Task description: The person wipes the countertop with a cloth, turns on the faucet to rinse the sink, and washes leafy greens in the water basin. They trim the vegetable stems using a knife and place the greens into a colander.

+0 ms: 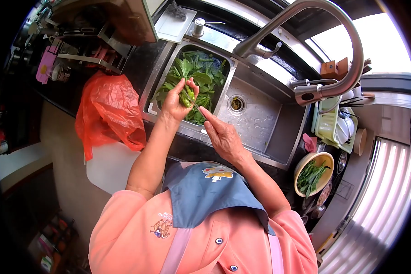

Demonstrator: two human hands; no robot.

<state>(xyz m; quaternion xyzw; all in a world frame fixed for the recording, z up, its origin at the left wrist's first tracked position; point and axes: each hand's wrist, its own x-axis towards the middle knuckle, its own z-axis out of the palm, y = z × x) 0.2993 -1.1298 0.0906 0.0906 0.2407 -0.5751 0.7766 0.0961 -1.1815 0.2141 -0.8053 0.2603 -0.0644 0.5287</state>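
Note:
My left hand (pixel 177 101) is closed around a bunch of leafy green stems (pixel 187 94), cut ends toward me, above the left basin. In my right hand (pixel 223 137) is a small knife (pixel 199 109), mostly hidden by the fingers. Its thin blade points at the stem ends; whether it touches them I cannot tell. Below both hands, more leafy greens (pixel 208 77) fill the left basin (pixel 153 108), and water shows among them at the back.
The right basin (pixel 253 109) has a drain, with the faucet (pixel 351 50) arching above. A yellow bowl of greens (pixel 326 160) and a dish rack (pixel 326 125) stand at right. A red plastic bag (pixel 109 109) hangs over the counter edge at left.

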